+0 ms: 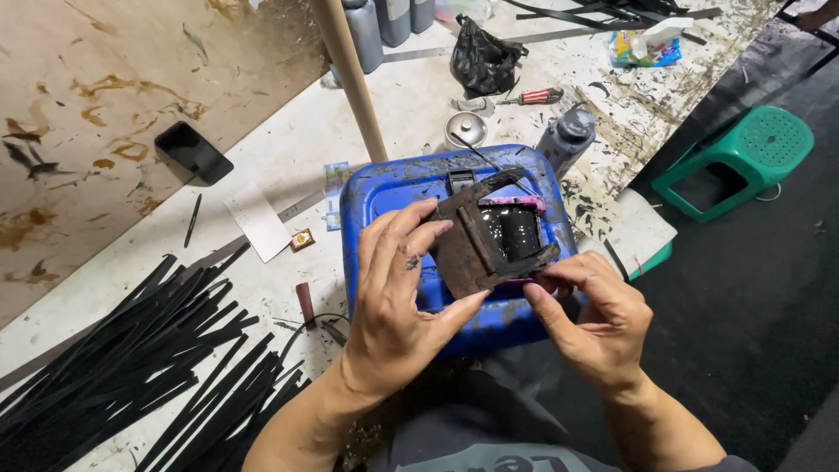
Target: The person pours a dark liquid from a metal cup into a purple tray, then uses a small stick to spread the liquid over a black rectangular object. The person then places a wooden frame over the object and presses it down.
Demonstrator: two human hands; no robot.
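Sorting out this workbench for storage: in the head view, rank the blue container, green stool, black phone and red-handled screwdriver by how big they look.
1. blue container, nearest the camera, under both hands
2. green stool
3. black phone
4. red-handled screwdriver, farther off, so its true rank against the phone is unsure

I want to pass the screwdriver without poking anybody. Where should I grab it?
Grab the screwdriver by its fat red and black handle, reaching in from the right. It lies flat on the table with the handle at the right end and the thin metal shaft pointing left, so that end seems safest.
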